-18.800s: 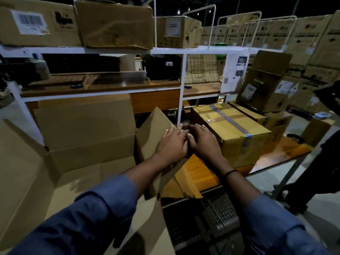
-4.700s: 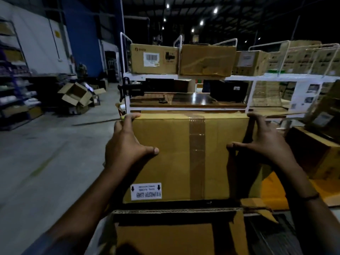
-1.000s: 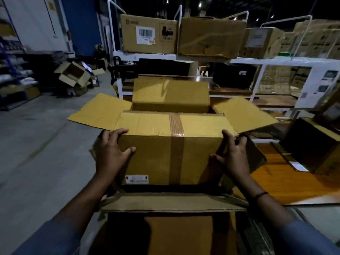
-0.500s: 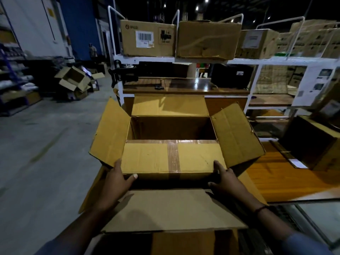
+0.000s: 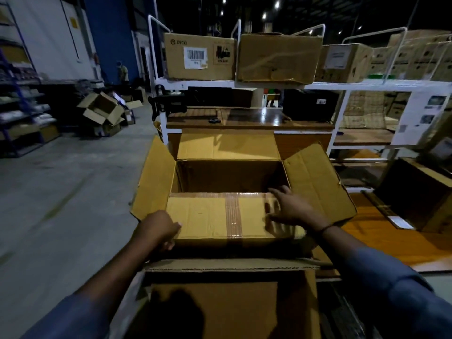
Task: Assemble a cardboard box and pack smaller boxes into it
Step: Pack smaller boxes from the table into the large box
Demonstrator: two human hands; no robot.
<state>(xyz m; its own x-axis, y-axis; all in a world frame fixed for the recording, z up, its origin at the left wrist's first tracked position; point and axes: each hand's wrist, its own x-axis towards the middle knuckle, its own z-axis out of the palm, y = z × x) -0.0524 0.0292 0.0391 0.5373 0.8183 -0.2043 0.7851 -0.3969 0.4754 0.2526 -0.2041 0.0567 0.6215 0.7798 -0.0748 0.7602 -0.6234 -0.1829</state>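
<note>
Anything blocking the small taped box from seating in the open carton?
Nothing visible. The carton has its flaps splayed outward, and the small taped box already sits in its near half, right hand on top, left hand gripping its left corner.

right hand (image 5: pixel 292 209) fingers (image 5: pixel 277 191) blurred (smeared), barcode label (image 5: pixel 197 55) unreadable

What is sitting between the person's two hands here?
The head view shows the top of the small box between the left hand and right hand, with a strip of clear tape across it.
</note>
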